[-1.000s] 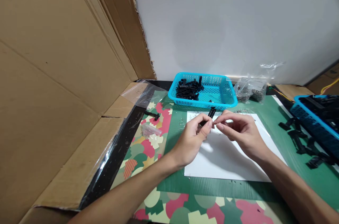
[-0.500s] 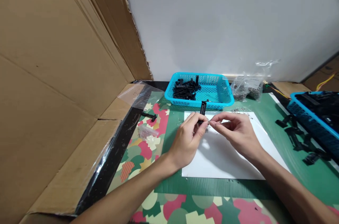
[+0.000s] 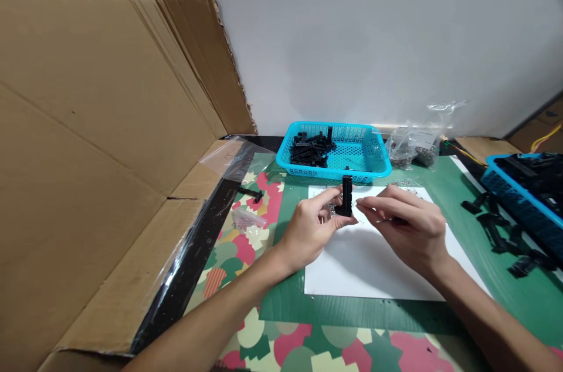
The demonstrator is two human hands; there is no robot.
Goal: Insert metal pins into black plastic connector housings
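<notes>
Between the thumb and fingers of my left hand is an L-shaped black plastic part, its long arm pointing up. My right hand is just to the right of it, thumb and forefinger pinched together near the part's side. Whatever sits in that pinch is too small to make out. Both hands are above a white sheet of paper. Small metal pieces are scattered at the sheet's far edge, and some lie partly hidden behind my left fingers.
Behind the sheet stands a blue basket with black parts. Clear bags of small pieces lean by the wall. On the right are loose black parts and another blue basket. A small plastic bag lies left, beside cardboard.
My left hand has turned the black part so its long side and foot now show. My right hand has drawn slightly away to the right, its fingers still pinched.
</notes>
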